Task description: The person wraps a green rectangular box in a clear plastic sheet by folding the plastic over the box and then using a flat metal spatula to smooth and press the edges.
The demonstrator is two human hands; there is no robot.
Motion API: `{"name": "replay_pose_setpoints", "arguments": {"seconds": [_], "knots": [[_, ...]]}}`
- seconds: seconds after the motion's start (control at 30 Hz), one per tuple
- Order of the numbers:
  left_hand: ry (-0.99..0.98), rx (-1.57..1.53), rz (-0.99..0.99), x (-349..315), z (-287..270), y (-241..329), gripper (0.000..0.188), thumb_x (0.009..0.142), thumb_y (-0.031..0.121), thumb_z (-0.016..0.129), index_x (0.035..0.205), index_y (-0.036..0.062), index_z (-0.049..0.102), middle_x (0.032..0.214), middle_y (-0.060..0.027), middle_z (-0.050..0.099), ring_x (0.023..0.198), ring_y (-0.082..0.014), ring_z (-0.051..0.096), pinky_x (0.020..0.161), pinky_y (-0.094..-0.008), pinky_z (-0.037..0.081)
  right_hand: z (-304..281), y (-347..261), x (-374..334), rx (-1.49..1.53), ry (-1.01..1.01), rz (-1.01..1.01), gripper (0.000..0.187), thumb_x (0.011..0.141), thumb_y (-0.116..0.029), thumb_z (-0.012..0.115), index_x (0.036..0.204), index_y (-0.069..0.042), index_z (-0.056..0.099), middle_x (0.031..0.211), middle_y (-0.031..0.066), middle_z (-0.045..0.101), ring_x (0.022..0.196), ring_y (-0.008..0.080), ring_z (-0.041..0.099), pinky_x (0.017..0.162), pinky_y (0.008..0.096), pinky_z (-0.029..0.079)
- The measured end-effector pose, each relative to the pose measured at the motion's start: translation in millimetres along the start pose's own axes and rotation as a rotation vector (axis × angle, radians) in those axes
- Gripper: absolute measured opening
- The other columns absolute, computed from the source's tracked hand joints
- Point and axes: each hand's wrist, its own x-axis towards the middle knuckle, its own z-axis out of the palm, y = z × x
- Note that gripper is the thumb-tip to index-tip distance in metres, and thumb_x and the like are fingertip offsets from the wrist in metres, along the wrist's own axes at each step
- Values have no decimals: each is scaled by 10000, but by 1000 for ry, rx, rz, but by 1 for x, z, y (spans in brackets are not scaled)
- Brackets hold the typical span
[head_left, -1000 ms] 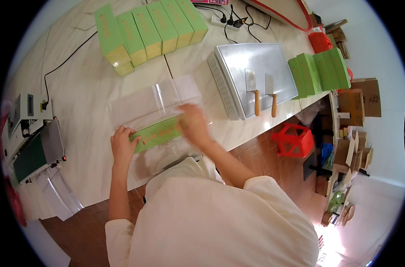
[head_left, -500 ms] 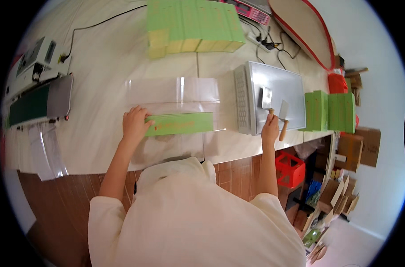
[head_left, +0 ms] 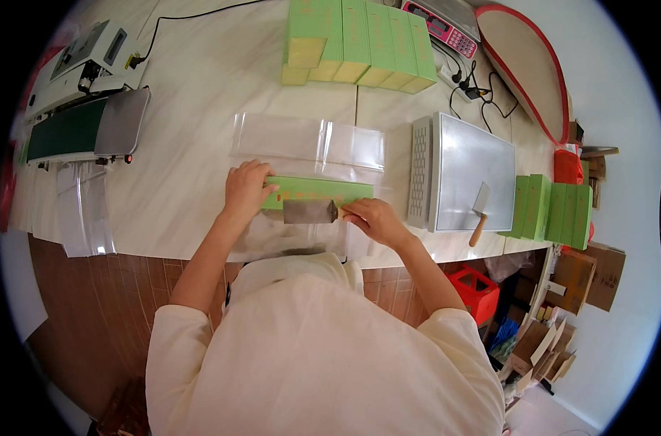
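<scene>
A long narrow green box [head_left: 319,189] lies on a sheet of clear plastic film [head_left: 308,142] in front of me. My left hand [head_left: 247,190] grips its left end, with the thumb on the near side. My right hand [head_left: 377,220] is closed round the handle of a scraper, most of which the fingers hide. The flat metal blade of the scraper [head_left: 308,211] lies along the near edge of the box. On the grey metal hot plate [head_left: 465,160] to the right rests a second scraper [head_left: 479,214] with a wooden handle.
Green boxes [head_left: 370,43] stand in a row at the back, with more [head_left: 537,207] on the right. A belt machine [head_left: 90,123] is at the far left beside clear film [head_left: 87,211]. Cables [head_left: 476,91] and a pink-trimmed scale [head_left: 443,29] lie back right.
My right hand has lifted one scraper off the hot plate and brought it left to the near side of the green box. My left hand stays at the box's left end. The view has shifted slightly.
</scene>
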Motion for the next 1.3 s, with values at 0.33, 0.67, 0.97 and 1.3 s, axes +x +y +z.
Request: {"name": "replay_pose_setpoints", "arguments": {"seconds": [0.33, 0.67, 0.97, 1.3], "knots": [[10, 19, -20, -2, 7, -1, 232, 715, 175, 792, 868, 108, 632, 852, -27, 624, 874, -242, 613, 736, -417, 425, 4, 16, 11, -80, 135, 26, 174, 877, -183, 673, 1020, -85, 664, 819, 75, 651, 749, 283, 613, 662, 405, 489], [2, -15, -33, -2, 2, 2, 231, 731, 185, 788, 890, 106, 640, 844, -28, 634, 839, -244, 623, 718, -405, 425, 3, 13, 19, -109, 249, 134, 196, 909, -175, 637, 1034, -24, 647, 829, 120, 634, 759, 320, 605, 669, 415, 479], [9, -36, -45, -3, 2, 1, 212, 743, 165, 780, 885, 100, 638, 838, -34, 642, 811, -248, 626, 699, -404, 422, 28, 3, 17, 47, 450, 601, 241, 987, -253, 535, 1063, -27, 571, 857, 190, 632, 790, 380, 612, 690, 458, 481], [14, -90, -45, -6, 2, 1, 228, 742, 141, 786, 905, 85, 636, 800, -44, 623, 728, -242, 619, 650, -391, 445, 103, -96, -36, 167, 266, 632, 229, 1019, -229, 463, 1070, -7, 437, 755, 228, 627, 672, 424, 618, 582, 494, 482]]}}
